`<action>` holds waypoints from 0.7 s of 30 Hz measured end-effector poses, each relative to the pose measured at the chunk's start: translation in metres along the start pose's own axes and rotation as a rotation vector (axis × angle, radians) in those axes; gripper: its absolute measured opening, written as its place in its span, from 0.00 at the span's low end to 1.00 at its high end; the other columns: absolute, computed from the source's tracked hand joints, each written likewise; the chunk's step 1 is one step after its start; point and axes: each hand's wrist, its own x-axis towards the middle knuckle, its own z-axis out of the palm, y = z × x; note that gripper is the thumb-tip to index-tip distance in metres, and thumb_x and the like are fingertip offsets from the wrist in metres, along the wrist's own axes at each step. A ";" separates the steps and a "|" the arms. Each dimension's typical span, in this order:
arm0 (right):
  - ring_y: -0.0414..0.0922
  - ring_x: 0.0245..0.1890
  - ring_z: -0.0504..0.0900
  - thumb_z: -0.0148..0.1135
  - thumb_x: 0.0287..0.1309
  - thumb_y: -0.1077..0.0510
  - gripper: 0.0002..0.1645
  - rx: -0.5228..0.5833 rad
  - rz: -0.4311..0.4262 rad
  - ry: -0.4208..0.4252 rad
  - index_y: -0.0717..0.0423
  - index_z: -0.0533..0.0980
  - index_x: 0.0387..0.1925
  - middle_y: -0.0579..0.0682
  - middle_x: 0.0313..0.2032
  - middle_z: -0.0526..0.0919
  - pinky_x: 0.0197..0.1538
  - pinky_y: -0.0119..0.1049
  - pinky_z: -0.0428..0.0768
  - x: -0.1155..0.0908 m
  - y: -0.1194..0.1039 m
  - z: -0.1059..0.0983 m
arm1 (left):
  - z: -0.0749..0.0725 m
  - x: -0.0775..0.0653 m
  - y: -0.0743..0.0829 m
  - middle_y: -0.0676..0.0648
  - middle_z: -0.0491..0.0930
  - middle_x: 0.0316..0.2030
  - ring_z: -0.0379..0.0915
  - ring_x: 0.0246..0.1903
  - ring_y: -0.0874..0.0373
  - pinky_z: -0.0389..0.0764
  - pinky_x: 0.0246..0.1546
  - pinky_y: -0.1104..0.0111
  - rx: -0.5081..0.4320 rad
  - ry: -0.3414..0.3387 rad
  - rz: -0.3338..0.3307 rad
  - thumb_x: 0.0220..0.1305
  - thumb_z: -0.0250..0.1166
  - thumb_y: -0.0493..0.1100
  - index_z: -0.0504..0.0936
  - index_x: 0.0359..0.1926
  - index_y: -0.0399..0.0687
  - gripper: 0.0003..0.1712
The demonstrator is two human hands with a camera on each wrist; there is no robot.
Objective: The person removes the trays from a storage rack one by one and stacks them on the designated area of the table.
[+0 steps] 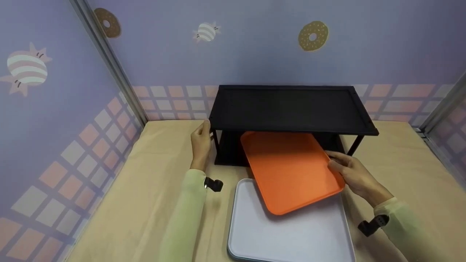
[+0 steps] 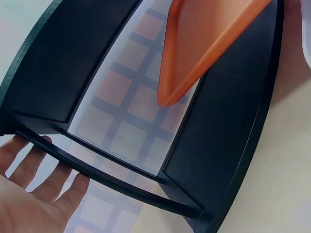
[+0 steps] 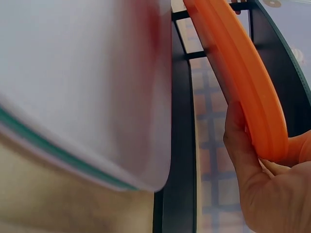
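A black two-tier shelf (image 1: 291, 109) stands near the back wall. At its left front post, just below the top board, my left hand (image 1: 201, 142) grips with bent fingers; in the left wrist view the fingertips (image 2: 77, 187) touch the post (image 2: 121, 187). My right hand (image 1: 358, 178) holds an orange tray (image 1: 291, 167) by its right edge, thumb on top and fingers beneath. The tray is tilted, its far end between the two tiers and its near end above a white tray (image 1: 284, 236). In the right wrist view, the orange tray (image 3: 243, 73) shows edge-on.
Under the white tray, a green rim (image 3: 63, 153) shows in the right wrist view, so trays are stacked there. A beige cloth (image 1: 156, 182) covers the table. Patterned walls (image 1: 255, 43) enclose the back and left, with metal posts (image 1: 109, 62) at the corners.
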 end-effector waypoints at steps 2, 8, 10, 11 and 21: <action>0.37 0.50 0.83 0.50 0.80 0.53 0.36 -0.015 0.001 0.003 0.63 0.52 0.78 0.64 0.66 0.69 0.52 0.32 0.85 -0.002 0.000 -0.003 | 0.000 0.000 0.000 0.39 0.81 0.57 0.77 0.61 0.47 0.78 0.63 0.53 -0.002 0.000 -0.002 0.81 0.52 0.52 0.66 0.22 0.49 0.26; 0.35 0.51 0.82 0.49 0.80 0.51 0.36 -0.074 -0.026 -0.005 0.65 0.54 0.78 0.70 0.70 0.65 0.53 0.30 0.83 -0.007 0.002 -0.010 | 0.001 0.000 0.000 0.39 0.79 0.63 0.74 0.65 0.45 0.77 0.65 0.52 0.004 0.002 -0.022 0.81 0.51 0.53 0.85 0.44 0.39 0.24; 0.35 0.51 0.82 0.49 0.80 0.51 0.35 -0.078 -0.029 -0.008 0.65 0.55 0.77 0.71 0.70 0.65 0.53 0.30 0.83 -0.009 0.003 -0.012 | 0.001 0.000 0.000 0.39 0.78 0.64 0.73 0.65 0.45 0.76 0.65 0.51 -0.001 0.006 -0.037 0.81 0.51 0.53 0.85 0.49 0.37 0.25; 0.35 0.51 0.82 0.49 0.80 0.51 0.35 -0.077 -0.032 -0.014 0.65 0.55 0.77 0.70 0.69 0.66 0.53 0.30 0.83 -0.009 0.003 -0.013 | 0.001 0.001 0.000 0.38 0.78 0.63 0.74 0.65 0.45 0.76 0.65 0.51 -0.004 0.012 -0.039 0.81 0.52 0.53 0.86 0.48 0.39 0.24; 0.42 0.50 0.84 0.51 0.79 0.47 0.35 -0.122 -0.015 -0.045 0.60 0.59 0.77 0.67 0.66 0.71 0.50 0.37 0.85 -0.013 0.004 -0.018 | 0.001 0.002 -0.001 0.38 0.79 0.62 0.75 0.64 0.45 0.77 0.64 0.51 0.004 0.023 -0.050 0.81 0.52 0.53 0.82 0.37 0.40 0.23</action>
